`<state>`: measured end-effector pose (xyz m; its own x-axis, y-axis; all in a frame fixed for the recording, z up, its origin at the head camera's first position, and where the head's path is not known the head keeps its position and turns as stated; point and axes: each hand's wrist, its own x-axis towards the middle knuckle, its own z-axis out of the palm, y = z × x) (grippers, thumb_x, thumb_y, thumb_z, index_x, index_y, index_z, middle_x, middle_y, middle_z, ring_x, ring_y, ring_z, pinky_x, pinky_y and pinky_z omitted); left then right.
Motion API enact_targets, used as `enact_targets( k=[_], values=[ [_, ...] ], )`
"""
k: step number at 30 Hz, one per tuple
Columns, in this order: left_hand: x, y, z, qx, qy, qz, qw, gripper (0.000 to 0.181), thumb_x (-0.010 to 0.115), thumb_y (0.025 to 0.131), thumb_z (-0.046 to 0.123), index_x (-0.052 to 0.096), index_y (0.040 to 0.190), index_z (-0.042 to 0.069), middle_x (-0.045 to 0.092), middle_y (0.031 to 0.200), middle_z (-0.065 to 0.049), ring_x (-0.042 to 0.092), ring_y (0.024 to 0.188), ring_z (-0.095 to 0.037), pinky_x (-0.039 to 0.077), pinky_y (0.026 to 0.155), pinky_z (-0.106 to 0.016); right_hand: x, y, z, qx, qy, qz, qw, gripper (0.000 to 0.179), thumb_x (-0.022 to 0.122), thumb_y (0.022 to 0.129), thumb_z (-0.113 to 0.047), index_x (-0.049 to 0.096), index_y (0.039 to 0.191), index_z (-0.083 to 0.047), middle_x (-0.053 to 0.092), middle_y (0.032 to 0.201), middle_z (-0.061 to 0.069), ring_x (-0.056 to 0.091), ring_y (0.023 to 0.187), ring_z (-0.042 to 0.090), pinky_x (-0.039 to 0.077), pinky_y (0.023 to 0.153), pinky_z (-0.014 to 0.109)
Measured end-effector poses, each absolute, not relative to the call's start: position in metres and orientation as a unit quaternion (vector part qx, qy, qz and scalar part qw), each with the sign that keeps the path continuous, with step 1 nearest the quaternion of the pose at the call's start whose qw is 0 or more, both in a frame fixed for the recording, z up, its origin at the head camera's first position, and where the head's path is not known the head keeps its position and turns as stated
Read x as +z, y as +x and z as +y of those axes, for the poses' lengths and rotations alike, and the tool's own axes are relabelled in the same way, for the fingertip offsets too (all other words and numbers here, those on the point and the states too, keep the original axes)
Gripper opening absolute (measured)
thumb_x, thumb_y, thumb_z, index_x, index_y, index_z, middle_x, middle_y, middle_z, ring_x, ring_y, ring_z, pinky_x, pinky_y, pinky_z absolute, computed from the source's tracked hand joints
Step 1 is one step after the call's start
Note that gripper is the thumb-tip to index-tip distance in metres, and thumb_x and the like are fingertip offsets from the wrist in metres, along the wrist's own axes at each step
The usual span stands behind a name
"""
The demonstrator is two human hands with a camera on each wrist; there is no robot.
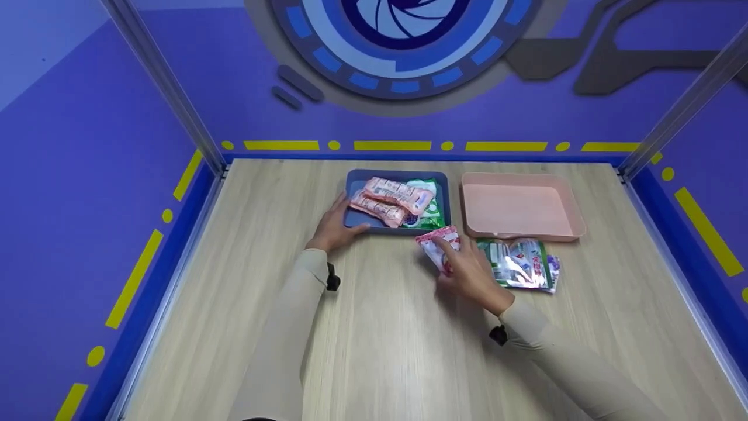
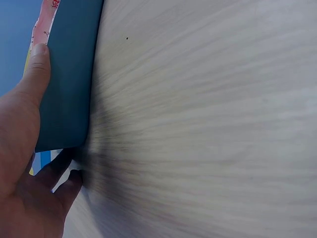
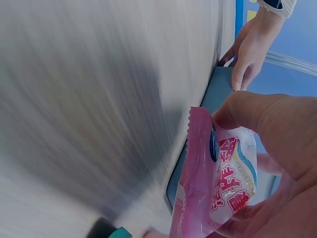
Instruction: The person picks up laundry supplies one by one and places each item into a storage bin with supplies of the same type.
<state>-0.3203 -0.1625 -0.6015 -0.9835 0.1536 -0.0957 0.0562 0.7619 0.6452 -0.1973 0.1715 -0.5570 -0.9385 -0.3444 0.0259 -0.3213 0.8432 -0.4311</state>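
Note:
The left hand (image 1: 335, 227) holds the near left corner of a blue-grey tray (image 1: 380, 230), its thumb (image 2: 38, 62) at the front rim and its fingers along the left side. Inside lie pink-wrapped snack packets (image 1: 398, 195) and a green-and-white bag (image 1: 433, 217) partly under them. The right hand (image 1: 470, 273) pinches a pink-and-white snack packet (image 3: 230, 168) with red lettering, close to the tray's near right corner. Part of this packet is hidden behind the fingers.
A pink tray (image 1: 575, 234) stands right of the blue-grey one. Just in front of it, a shiny green-edged bag (image 1: 521, 266) overlaps a purple-and-white packet (image 1: 554, 273). Purple walls (image 1: 193, 88) border the wooden table (image 1: 380, 339) at the back and both sides.

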Motion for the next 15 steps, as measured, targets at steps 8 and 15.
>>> enact_targets(
  k=[8,15],
  values=[
    [-0.6005,-0.3188,-0.1622,0.339,0.054,0.936,0.071,0.098,0.073,0.089,0.058,0.028,0.163,0.012,0.009,0.173,0.001,0.017,0.156,-0.026,0.020,0.126,-0.040,-0.5535,-0.1997,0.1724,-0.203,-0.168,0.964,0.023,0.087,0.086,0.083,-0.015,0.042,0.156,-0.028,0.035,0.152,0.032,0.042,0.133,0.052,0.031,0.103,0.081],
    [-0.5978,-0.3155,-0.1626,0.341,0.070,0.936,0.055,0.097,0.074,0.091,0.055,0.029,0.162,0.008,0.013,0.173,-0.006,0.019,0.156,-0.029,0.021,0.125,-0.041,-0.5524,-0.2023,0.1737,-0.203,-0.178,0.963,0.005,0.086,0.087,0.081,-0.014,0.045,0.155,-0.026,0.042,0.143,0.030,0.046,0.123,0.047,0.042,0.100,0.073]
  ],
)
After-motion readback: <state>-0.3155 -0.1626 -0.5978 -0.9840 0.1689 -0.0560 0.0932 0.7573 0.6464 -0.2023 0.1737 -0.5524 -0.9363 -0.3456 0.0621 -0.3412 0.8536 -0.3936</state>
